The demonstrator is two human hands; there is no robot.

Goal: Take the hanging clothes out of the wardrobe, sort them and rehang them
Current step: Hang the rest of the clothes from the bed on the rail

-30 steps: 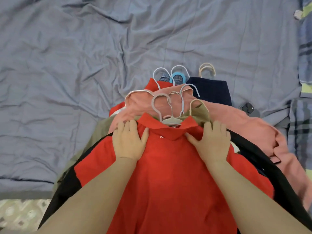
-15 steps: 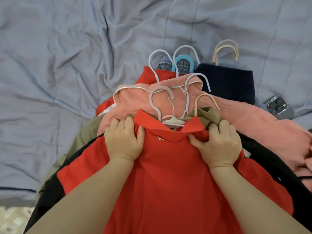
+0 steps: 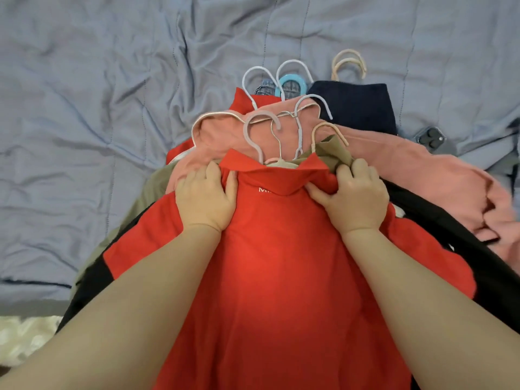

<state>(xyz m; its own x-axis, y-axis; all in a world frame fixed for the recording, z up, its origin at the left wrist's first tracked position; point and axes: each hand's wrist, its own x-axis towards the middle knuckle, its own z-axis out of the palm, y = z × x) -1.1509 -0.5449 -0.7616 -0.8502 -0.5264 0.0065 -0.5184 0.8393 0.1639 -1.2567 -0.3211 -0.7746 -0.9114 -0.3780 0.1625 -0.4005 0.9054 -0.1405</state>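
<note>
1. The red polo shirt [image 3: 267, 263] lay on top of a heap of hangered clothes on the bed; its collar pointed away from the person and its body spread back between both forearms; small white lettering showed under the collar, partly lost in a fold.
2. The left hand [image 3: 204, 198] grasped the shirt at the shoulder beside the collar; the fingers curled over the cloth's top edge and the thumb lay on the front.
3. The right hand [image 3: 356, 198] grasped the opposite shoulder; its thumb pinched a fold of red cloth below the collar; its curled fingertips touched the olive garment [image 3: 334, 147] just behind.
4. A pale hanger [image 3: 281, 164] sat in the shirt's neck opening; just beyond the collar several hooks fanned out, among them a pink hook [image 3: 254, 130] and a beige hook [image 3: 326, 130].
5. A pink garment [image 3: 408, 164] lay beneath and spread to the right; a black garment [image 3: 450, 243] showed under the shirt on both sides; a navy garment [image 3: 357, 108] lay at the heap's far end.
6. A blue ring hanger [image 3: 292, 80] rested on denim beside the navy garment; a pair of cream hooks [image 3: 349, 63] lay beyond it.
7. A phone [image 3: 430, 137] lay camera-side up just right of the navy garment; the wrinkled grey-blue bedsheet [image 3: 98, 108] lay under everything.
</note>
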